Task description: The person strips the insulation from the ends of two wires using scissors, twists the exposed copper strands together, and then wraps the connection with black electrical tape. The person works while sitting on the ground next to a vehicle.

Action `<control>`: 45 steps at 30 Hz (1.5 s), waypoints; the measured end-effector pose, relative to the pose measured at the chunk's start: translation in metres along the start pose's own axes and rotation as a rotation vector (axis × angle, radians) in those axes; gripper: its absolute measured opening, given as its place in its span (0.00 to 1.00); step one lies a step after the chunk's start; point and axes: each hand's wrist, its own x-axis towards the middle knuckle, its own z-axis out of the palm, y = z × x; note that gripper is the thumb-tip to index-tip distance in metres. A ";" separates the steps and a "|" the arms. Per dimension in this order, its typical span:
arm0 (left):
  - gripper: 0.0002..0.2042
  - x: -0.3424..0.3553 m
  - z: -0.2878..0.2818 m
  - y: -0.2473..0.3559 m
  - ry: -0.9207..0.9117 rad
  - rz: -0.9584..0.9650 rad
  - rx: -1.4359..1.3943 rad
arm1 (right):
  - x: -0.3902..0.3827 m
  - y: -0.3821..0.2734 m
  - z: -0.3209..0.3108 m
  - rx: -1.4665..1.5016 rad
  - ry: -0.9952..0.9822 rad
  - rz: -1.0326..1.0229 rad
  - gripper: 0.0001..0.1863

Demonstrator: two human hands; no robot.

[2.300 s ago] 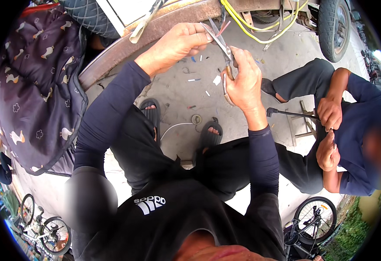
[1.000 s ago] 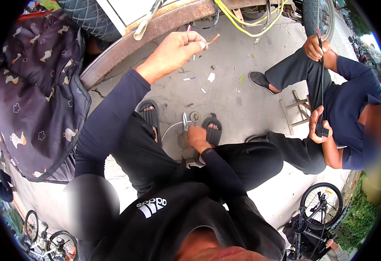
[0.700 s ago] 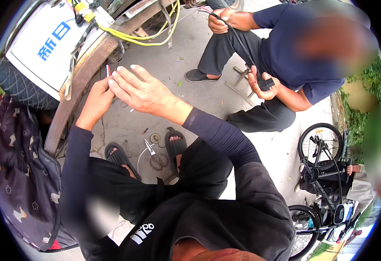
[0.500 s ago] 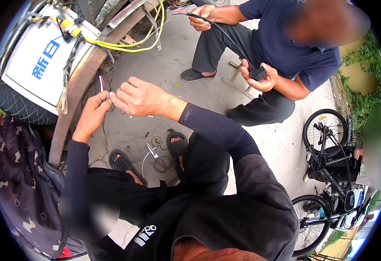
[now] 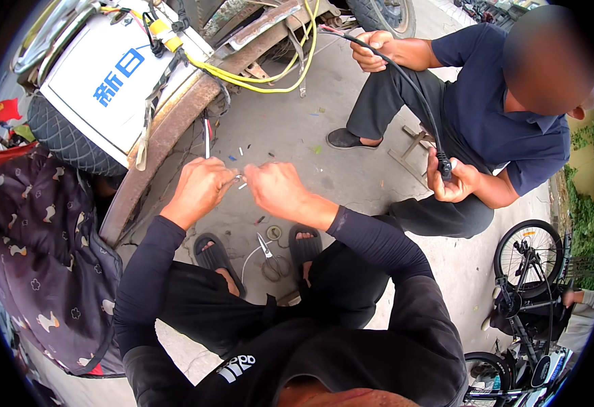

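On the concrete ground [image 5: 351, 129] beside a parked vehicle, a person squats in black clothes and black sandals, both arms stretched forward. The left hand [image 5: 200, 188] and the right hand [image 5: 274, 188] meet close together, just below the vehicle's rusty frame rail [image 5: 175, 115]. Between them sits a thin pale wire end [image 5: 241, 180]; each hand's grip is pressed together, fingertips pinching that wire end from either side. The wire itself is small and partly hidden by the fingers, so its run toward the vehicle cannot be followed.

Above the hands, a red-and-white wire [image 5: 206, 136] hangs down from the rail. A bundle of yellow cables [image 5: 270, 74] loops along the underside of the vehicle, near a white panel with blue characters [image 5: 110, 74]. Bits of cut insulation lie scattered on the concrete near the hands.

Between the person's sandalled feet lie a pair of pliers [image 5: 268, 254], untouched, with a thin white wire curling beside them.

To the right, a second person in a dark blue shirt sits low on a small stool, holding a thick black cable [image 5: 412, 88] in both hands, one end raised near the vehicle, the other by the knee. A patterned dark cloth [image 5: 32, 251] covers something at the left. Bicycles [image 5: 528, 298] stand at the lower right.
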 end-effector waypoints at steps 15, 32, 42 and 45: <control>0.10 0.013 0.009 0.010 0.017 -0.007 -0.149 | -0.021 0.009 -0.005 -0.634 0.349 -0.318 0.20; 0.14 -0.055 -0.042 -0.005 -0.012 0.035 -0.073 | -0.001 -0.066 -0.027 0.309 0.017 0.083 0.11; 0.13 -0.045 -0.044 -0.003 -0.019 -0.034 -0.146 | -0.002 -0.059 -0.018 -0.670 0.395 -0.362 0.16; 0.13 -0.010 -0.044 0.014 -0.009 -0.074 -0.178 | -0.011 -0.030 -0.035 -0.654 0.430 -0.332 0.15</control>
